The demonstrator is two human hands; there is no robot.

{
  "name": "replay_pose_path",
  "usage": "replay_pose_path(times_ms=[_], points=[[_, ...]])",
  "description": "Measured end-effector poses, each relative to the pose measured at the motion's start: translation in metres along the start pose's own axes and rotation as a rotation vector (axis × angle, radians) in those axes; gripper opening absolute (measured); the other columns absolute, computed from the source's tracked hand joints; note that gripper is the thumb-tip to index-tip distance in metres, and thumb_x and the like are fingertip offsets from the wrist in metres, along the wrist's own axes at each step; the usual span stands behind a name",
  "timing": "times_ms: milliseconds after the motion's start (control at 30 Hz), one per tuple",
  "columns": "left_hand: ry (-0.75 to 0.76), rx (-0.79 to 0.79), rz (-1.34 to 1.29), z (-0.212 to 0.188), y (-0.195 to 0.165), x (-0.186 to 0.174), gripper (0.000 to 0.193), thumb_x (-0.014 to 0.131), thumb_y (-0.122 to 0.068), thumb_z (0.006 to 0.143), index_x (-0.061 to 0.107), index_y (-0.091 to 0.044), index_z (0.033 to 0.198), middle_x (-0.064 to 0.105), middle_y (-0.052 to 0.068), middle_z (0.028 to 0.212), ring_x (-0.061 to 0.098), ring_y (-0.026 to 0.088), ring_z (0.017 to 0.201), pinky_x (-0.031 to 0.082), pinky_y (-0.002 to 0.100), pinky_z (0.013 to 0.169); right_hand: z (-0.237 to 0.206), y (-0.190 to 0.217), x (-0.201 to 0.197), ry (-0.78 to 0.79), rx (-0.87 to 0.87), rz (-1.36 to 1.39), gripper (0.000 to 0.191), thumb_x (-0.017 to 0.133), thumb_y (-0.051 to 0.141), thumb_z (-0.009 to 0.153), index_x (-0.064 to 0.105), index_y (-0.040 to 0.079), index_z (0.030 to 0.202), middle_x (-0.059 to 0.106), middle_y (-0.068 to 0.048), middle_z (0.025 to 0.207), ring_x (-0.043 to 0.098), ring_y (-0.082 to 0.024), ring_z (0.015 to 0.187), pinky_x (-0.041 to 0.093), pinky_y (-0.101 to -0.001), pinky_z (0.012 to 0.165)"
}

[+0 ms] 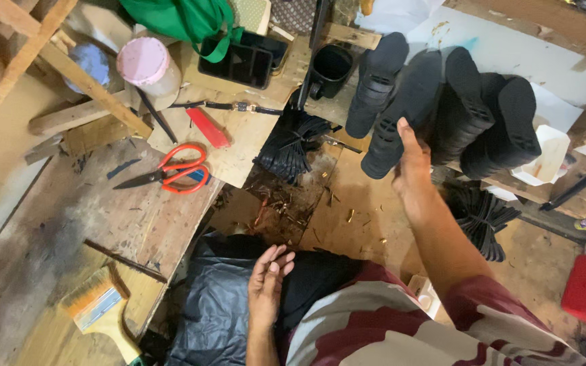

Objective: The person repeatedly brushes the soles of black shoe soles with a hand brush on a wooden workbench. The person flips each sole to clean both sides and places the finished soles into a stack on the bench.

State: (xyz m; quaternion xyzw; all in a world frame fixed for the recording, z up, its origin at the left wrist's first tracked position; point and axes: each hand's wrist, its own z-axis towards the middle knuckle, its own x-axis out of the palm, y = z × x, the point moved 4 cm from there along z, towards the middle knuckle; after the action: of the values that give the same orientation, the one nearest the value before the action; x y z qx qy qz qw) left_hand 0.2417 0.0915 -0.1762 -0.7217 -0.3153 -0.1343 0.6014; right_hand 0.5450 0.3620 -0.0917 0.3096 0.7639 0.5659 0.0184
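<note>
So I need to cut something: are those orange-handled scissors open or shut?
Open. The scissors lie flat on the wooden bench, handles spread and blades parted.

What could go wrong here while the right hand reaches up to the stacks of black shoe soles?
1. The right hand touches one of several leaning stacks of black shoe soles; a push might topple them onto the neighbouring stacks.
2. The orange-handled scissors lie open near the workbench edge, and falling soles could knock them down.
3. The left hand rests empty over the black plastic sheet, so nothing steadies the stacks.
</note>
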Motion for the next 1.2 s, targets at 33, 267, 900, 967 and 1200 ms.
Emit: replay_pose_path(times_ms=[33,267,900,967,1200], points=[[-0.001,0.005,0.005,0.001,0.000,0.000,0.042,0.054,-0.012,0.102,0.053,0.002,0.141,0.061,0.021,0.140,0.064,0.034,0.124,0.052,0.043,0.104,0.004,0.001,-0.001,-0.035,0.047,-0.058,0.052,0.083,0.033,0.082,0.065,0.004,0.121,0.074,-0.006,0.111,0.071,-0.020,0.097,0.053,-0.0383,0.082],[-0.006,0.006,0.093,0.011,-0.009,0.010,0.040,0.054,-0.015,0.104,0.056,0.001,0.140,0.063,0.019,0.138,0.066,0.030,0.124,0.054,0.042,0.104,-0.004,-0.010,-0.021,0.267,0.140,-0.050,0.044,0.077,0.023,0.077,0.064,0.014,0.118,0.073,-0.001,0.107,0.071,-0.021,0.099,0.056,-0.0403,0.090],[-0.409,0.235,0.084,-0.069,-0.240,-0.043,0.082,0.069,-0.038,0.088,0.040,0.008,0.150,0.059,0.023,0.140,0.058,0.030,0.127,0.046,0.039,0.108,-0.351,-0.090,0.243,1.776,0.221,-0.459,0.074,0.064,0.012,0.090,0.035,0.002,0.157,0.052,-0.014,0.147,0.051,-0.023,0.134,0.039,-0.0390,0.114],[-0.610,0.283,0.102,-0.098,-0.265,-0.080,0.078,0.069,-0.036,0.087,0.044,0.007,0.146,0.065,0.019,0.134,0.064,0.025,0.121,0.049,0.035,0.104,-0.372,-0.104,0.276,1.882,0.039,-0.596,0.066,0.067,0.021,0.092,0.043,0.002,0.150,0.051,-0.011,0.148,0.056,-0.022,0.127,0.044,-0.0372,0.108],[-0.975,0.439,-0.113,-0.206,-0.338,-0.213,0.036,0.072,-0.027,0.084,0.059,0.001,0.103,0.067,0.013,0.090,0.066,0.026,0.075,0.056,0.040,0.070,-0.418,-0.182,0.359,1.974,-0.968,-0.787,0.055,0.077,0.030,0.090,0.064,0.006,0.137,0.054,-0.009,0.145,0.058,-0.031,0.134,0.048,-0.0431,0.112]])
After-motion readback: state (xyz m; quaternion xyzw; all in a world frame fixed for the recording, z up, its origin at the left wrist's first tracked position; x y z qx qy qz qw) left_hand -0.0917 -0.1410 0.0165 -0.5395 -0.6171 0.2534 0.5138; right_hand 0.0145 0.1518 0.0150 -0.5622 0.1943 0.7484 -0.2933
